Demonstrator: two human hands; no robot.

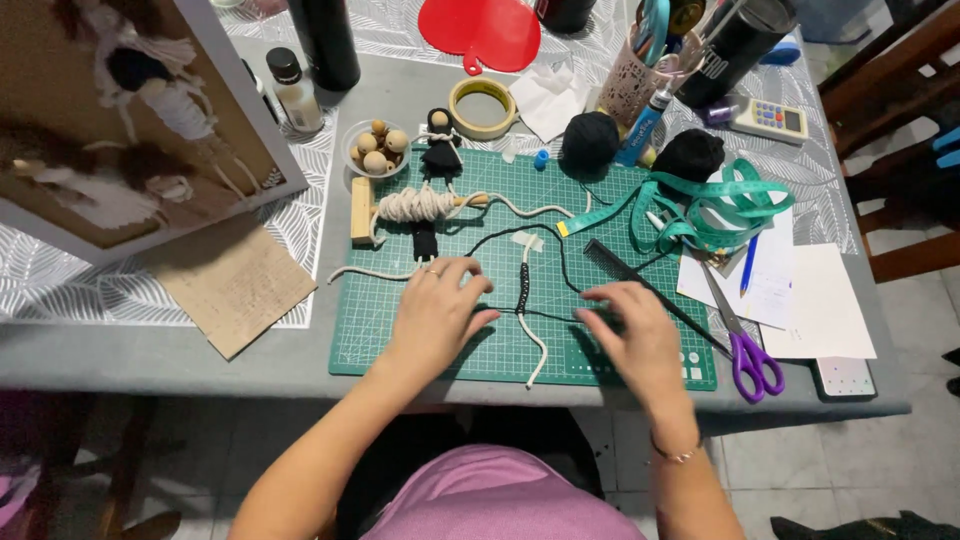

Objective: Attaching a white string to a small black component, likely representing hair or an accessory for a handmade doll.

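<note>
On the green cutting mat lies a white cord, taped at its top end and partly wrapped with black yarn. My left hand rests on the mat just left of the cord, fingers spread over a black strand. To the cord's right, my right hand presses down on the black strand that runs across the mat. Whether either hand pinches the strand is not clear.
A black comb, purple-handled scissors, a green tape measure, two black yarn balls, a bowl of wooden beads, a tape roll, a small black doll and a wood block wound with cord surround the hands.
</note>
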